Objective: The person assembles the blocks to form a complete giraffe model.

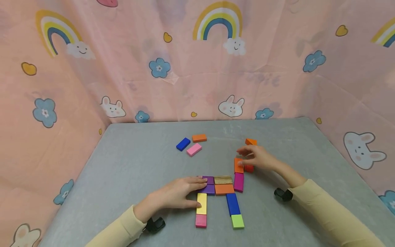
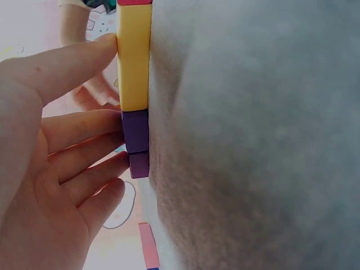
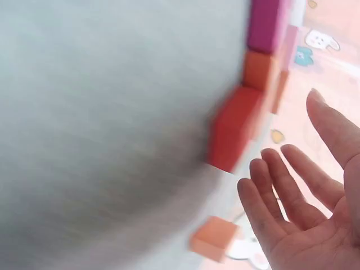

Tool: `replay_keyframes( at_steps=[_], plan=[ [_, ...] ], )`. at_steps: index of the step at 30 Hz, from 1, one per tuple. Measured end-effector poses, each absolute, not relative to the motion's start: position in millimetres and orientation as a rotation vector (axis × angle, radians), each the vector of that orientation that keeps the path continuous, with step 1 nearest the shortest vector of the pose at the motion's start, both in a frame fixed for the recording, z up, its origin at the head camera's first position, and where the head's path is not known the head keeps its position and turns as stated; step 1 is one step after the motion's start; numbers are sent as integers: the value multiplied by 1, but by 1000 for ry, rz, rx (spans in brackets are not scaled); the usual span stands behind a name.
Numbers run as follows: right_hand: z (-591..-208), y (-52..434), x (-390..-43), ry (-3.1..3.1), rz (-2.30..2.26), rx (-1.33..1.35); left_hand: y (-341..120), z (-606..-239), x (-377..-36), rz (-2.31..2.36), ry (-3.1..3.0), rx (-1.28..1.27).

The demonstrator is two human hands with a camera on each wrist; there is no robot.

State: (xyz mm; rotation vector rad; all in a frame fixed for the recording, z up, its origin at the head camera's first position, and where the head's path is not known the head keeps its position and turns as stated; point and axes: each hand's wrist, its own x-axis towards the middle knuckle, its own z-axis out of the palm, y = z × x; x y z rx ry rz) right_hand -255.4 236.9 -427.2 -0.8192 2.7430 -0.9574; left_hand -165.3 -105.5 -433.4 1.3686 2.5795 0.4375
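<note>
Pink cloth printed with rainbows, rabbits and flowers walls in a grey felt-like table [image 1: 129, 161], seen from the head camera. On it flat, painted wooden blocks lie edge to edge in a figure: purple blocks [image 1: 208, 185], a bare wood block [image 1: 223, 179], an orange block [image 1: 224, 189], a yellow block [image 1: 202, 203] and blue block [image 1: 232, 203] running down like legs. The left hand [image 1: 176, 195] lies flat with straight fingers on the purple and yellow pieces — seemingly steadying them. The right hand [image 1: 257, 158], fingers loosely extended, hovers by an upper orange block [image 1: 238, 165] and a red block [image 1: 248, 168] above the magenta block [image 1: 239, 182]. Three spare blocks [image 1: 192, 143] sit farther back.

From the left wrist, fingertips [image 2: 107, 42] press the yellow block [image 2: 134, 56] and purple blocks [image 2: 136, 140] (smooth, square-edged) against the nappy surface.

From the right wrist — blurred — the open palm [image 3: 315, 225] holds nothing; the red block [image 3: 233, 129] lies just beside its fingers.
</note>
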Motion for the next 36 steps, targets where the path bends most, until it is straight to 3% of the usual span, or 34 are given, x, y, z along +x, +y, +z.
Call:
replay_keyframes(
  at_steps=[9, 21, 36],
  plan=[
    [-395, 194, -302, 2811, -871, -820, -106, -432, -166, 421, 2582, 1354],
    [-418, 133, -361, 2806, -900, -582, -106, -433, -167, 429, 2555, 1347],
    [-431, 96, -370, 2837, -866, -253, -107, -433, -169, 428, 2547, 1343]
  ],
)
